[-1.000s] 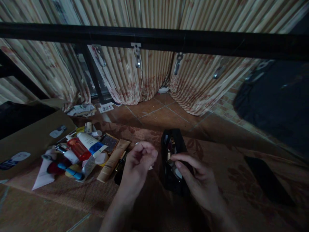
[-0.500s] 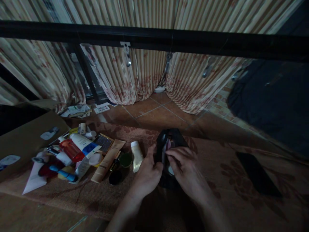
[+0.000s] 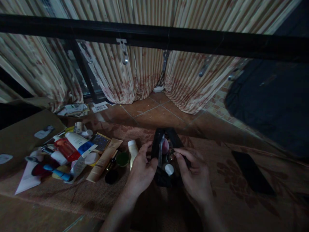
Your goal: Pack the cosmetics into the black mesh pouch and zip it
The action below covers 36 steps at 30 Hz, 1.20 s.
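**Open pouch between both hands: handling notes**

Obs: the black pouch (image 3: 161, 179) sits on the woven mat (image 3: 72, 193), directly between my two hands, mouth up and gaping away from me.

Left hand (image 3: 142, 169): closed on the pouch's near-side rim, thumb across the edge, fingers wrapped behind it.

Right hand (image 3: 196, 175): curled over the opposite rim, with its fingertips (image 3: 178, 154) meeting at a small round piece (image 3: 171, 155) in the mouth. I cannot tell whether it is pinched or only touched.

Just ahead of the right fingertips inside the pouch is a pink item (image 3: 165, 147), and just below them a white cap (image 3: 169, 169).

Just outside the left hand lie a cream tube (image 3: 132, 149) and a green-lidded jar (image 3: 123, 159), with a heap of tubes and bottles (image 3: 70, 149) farther out. Well outside the right hand is a dark flat slab (image 3: 253, 172).

Judgement: the pouch looks soft and limp, light in itself, and its walls sag wherever no hand props them. The glossy skin is likely slick. The rim on both sides is the best hold, or a palm under the base. The contents are small, hard and loose, so they would shift or roll if it tips. The round piece calls for a fingertip pinch across its edge
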Available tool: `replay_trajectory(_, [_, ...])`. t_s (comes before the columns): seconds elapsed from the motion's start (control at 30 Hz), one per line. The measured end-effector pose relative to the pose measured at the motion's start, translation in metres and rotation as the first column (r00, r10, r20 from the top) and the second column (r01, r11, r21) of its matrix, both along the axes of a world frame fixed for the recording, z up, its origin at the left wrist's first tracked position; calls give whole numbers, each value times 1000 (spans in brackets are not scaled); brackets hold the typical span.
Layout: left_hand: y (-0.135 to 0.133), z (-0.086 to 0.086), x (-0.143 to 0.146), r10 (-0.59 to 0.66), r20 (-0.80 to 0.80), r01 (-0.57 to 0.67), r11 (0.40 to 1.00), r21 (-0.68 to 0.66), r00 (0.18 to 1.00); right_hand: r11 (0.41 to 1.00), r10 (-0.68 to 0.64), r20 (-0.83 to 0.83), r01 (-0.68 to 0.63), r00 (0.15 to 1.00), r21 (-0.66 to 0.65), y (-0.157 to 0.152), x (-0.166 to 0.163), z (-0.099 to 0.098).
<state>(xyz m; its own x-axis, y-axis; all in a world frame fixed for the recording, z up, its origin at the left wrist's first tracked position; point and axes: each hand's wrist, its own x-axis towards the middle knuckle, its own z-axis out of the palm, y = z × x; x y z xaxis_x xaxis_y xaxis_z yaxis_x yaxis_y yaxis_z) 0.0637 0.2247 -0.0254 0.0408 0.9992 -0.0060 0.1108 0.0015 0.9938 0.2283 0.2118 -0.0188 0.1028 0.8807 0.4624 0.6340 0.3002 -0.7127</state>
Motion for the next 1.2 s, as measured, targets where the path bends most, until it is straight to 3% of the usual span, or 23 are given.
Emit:
replay_trajectory(0.13, [-1, 0, 1, -7, 6, 7, 1000, -5, 1000, 998, -42, -184, 50, 982, 41, -4, -4, 0])
replay_trajectory(0.4, [-2, 3, -2, -41, -23, 40, 999, -9, 999, 969, -188, -389, 235, 902, 77, -6, 0, -3])
replay_trajectory(0.53, [-3, 1, -1, -73, 21, 73, 997, -24, 997, 958, -235, -445, 285, 864, 47, -3, -1, -4])
replay_trajectory(0.87, [-4, -1, -2, -9, -6, 9, 1000, -13, 1000, 951, -277, -447, 311, 851, 1, -4, -4, -3])
replay_trajectory(1.03, [1, -1, -17, 105, -172, -99, 994, 40, 980, 938, -307, -430, 345, 849, 11, -3, -4, -4])
replay_trajectory(1.2, [8, -7, -40, 260, -476, -211, 965, 155, 840, 939, -317, -396, 345, 862, -1, -4, -3, 0])
